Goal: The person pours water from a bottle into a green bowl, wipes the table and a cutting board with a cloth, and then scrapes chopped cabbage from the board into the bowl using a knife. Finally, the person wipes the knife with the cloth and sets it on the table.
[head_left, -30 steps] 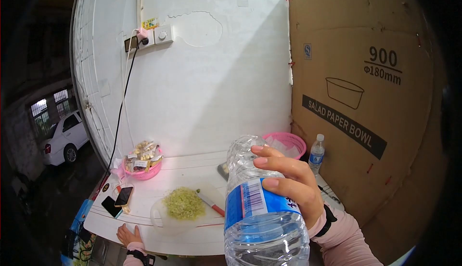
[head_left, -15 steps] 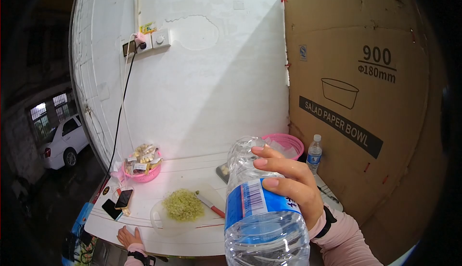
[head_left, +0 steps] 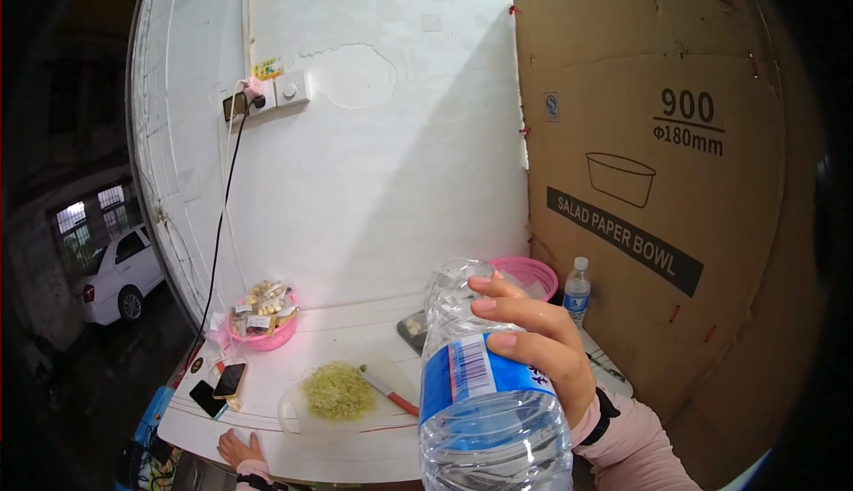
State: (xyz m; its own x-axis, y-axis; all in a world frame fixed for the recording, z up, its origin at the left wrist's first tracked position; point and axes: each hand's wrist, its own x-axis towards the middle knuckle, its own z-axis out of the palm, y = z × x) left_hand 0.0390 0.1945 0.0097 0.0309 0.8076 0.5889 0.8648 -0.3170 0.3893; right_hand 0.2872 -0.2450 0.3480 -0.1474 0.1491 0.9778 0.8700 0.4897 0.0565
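Note:
My right hand (head_left: pixel 546 335) grips a large clear water bottle (head_left: pixel 493 420) with a blue label, raised close to the camera and tilted, its base towards me. My left hand (head_left: pixel 238 448) lies flat with fingers spread on the front left edge of the white table (head_left: pixel 373 442). Between the hands, a heap of chopped pale green vegetable (head_left: pixel 338 391) sits on a translucent cutting board (head_left: pixel 290 409). Beside the heap lies a knife (head_left: pixel 402 401) with a red handle, partly hidden by the bottle. Two phones (head_left: pixel 230 380) rest near my left hand.
A pink basket of packaged food (head_left: pixel 271 340) stands at the back left. Behind the bottle are another pink basket (head_left: pixel 544 276), a dark scale-like tray (head_left: pixel 411 335) and a small water bottle (head_left: pixel 577 294). A tall cardboard sheet (head_left: pixel 613 64) walls off the right side.
The view has tipped slightly upward, so the wall and table sit a little lower in the picture. Both hands keep nearly the same pose, the right one still holding the bottle.

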